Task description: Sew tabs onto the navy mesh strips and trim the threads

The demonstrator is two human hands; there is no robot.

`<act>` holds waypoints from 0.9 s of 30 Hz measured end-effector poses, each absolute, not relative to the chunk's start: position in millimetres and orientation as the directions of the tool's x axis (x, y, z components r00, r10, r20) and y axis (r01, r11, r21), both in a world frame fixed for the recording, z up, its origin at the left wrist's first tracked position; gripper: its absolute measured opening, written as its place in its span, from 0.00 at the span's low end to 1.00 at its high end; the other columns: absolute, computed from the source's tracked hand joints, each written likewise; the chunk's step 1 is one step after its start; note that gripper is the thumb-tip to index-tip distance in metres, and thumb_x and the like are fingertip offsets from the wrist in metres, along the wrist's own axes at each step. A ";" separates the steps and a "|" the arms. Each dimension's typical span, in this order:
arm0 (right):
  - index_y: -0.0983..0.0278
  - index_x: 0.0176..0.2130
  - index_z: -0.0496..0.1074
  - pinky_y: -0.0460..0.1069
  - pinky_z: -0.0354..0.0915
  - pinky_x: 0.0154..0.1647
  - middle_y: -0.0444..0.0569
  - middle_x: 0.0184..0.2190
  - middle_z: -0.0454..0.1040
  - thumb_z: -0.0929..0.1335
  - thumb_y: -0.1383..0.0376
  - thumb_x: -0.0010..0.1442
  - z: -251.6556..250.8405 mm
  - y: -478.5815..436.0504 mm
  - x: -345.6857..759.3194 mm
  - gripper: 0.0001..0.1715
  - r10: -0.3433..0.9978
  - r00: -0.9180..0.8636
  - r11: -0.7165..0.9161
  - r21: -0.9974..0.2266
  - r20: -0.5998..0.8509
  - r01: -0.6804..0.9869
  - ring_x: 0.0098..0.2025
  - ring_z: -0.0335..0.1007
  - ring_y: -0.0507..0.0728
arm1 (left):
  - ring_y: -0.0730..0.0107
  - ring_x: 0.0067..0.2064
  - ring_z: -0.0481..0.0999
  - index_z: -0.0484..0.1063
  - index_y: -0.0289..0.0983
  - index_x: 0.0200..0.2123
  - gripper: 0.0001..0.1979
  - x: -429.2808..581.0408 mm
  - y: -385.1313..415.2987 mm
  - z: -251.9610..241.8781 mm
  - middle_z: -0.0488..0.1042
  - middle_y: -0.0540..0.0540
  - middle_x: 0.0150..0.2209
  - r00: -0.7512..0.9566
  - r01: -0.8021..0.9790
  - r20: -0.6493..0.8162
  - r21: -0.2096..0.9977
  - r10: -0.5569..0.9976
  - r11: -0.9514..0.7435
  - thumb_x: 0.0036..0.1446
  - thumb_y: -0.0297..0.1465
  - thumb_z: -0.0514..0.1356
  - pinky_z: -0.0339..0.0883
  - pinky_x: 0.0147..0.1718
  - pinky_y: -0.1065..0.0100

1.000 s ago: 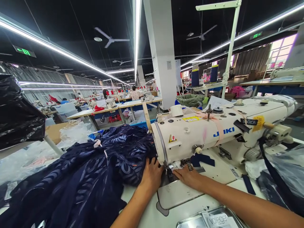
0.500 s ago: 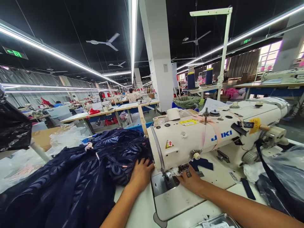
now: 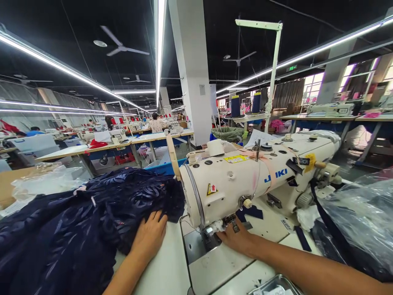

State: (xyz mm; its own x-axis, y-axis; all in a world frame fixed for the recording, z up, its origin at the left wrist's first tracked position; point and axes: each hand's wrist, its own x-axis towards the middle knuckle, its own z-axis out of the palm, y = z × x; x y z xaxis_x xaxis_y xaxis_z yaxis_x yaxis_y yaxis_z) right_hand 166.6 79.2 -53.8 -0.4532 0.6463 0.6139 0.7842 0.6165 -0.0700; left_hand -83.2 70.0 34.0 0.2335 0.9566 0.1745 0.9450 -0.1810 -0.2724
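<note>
While the left hand (image 3: pixel 152 230), fingers slightly spread, seemingly arranges navy fabric (image 3: pixel 61 229), the right hand (image 3: pixel 236 237) — pinch impossible to tell — sits beside the presser foot (image 3: pixel 211 241), where sewing calls for aligned cloth

Left hand (image 3: pixel 151 234) against navy fabric (image 3: pixel 70 229), right hand (image 3: pixel 236 238) (fingertips partly hidden) under the overhanging sewing machine (image 3: pixel 227 180).

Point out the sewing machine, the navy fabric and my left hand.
Sewing machine (image 3: pixel 239 184): head view, on the side of its white arm.
Navy fabric (image 3: pixel 70 221): head view, mid-heap.
Left hand (image 3: pixel 152 232): head view, on the back of the hand.
</note>
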 end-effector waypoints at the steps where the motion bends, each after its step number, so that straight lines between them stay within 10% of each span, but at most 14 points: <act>1: 0.62 0.29 0.74 0.61 0.62 0.45 0.50 0.24 0.74 0.60 0.71 0.58 -54.0 77.5 167.1 0.15 0.618 -0.489 0.620 0.000 0.616 0.784 0.36 0.69 0.62 | 0.54 0.52 0.65 0.71 0.34 0.43 0.18 -82.6 61.6 34.0 0.68 0.37 0.51 0.248 0.937 0.185 -0.293 0.951 -0.188 0.57 0.23 0.44 0.58 0.47 0.52; 11: 0.63 0.37 0.73 0.54 0.64 0.37 0.51 0.30 0.76 0.61 0.68 0.58 -14.3 68.7 174.6 0.12 0.549 -0.644 0.686 0.153 0.532 0.711 0.33 0.69 0.59 | 0.57 0.36 0.73 0.74 0.36 0.27 0.15 -60.9 -20.2 27.6 0.75 0.41 0.32 0.346 0.936 0.157 -0.122 0.925 -0.330 0.55 0.34 0.50 0.64 0.38 0.58; 19: 0.64 0.39 0.72 0.57 0.57 0.48 0.53 0.45 0.71 0.64 0.67 0.56 14.0 37.9 251.7 0.10 0.574 -0.709 0.727 0.143 0.409 0.671 0.46 0.63 0.61 | 0.61 0.37 0.76 0.71 0.40 0.36 0.12 -79.2 -27.9 -0.3 0.77 0.45 0.34 0.261 0.916 0.427 0.173 0.866 -0.361 0.56 0.35 0.49 0.65 0.42 0.60; 27: 0.63 0.34 0.71 0.56 0.56 0.44 0.51 0.36 0.72 0.63 0.71 0.53 11.2 27.5 238.9 0.09 0.787 -0.573 0.605 -0.106 0.231 0.789 0.41 0.63 0.60 | 0.63 0.37 0.72 0.70 0.39 0.26 0.10 -73.9 -36.8 13.3 0.71 0.47 0.32 0.138 0.834 0.255 0.491 0.957 -0.251 0.50 0.30 0.50 0.62 0.40 0.62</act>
State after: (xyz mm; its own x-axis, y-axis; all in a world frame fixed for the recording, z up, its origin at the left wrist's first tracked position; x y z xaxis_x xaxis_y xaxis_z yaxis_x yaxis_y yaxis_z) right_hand 238.9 27.5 11.2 -0.5728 0.7866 0.2305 0.7888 0.6054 -0.1061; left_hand -73.9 -36.8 13.3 0.1380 0.9571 0.2547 0.8343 -0.2509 0.4909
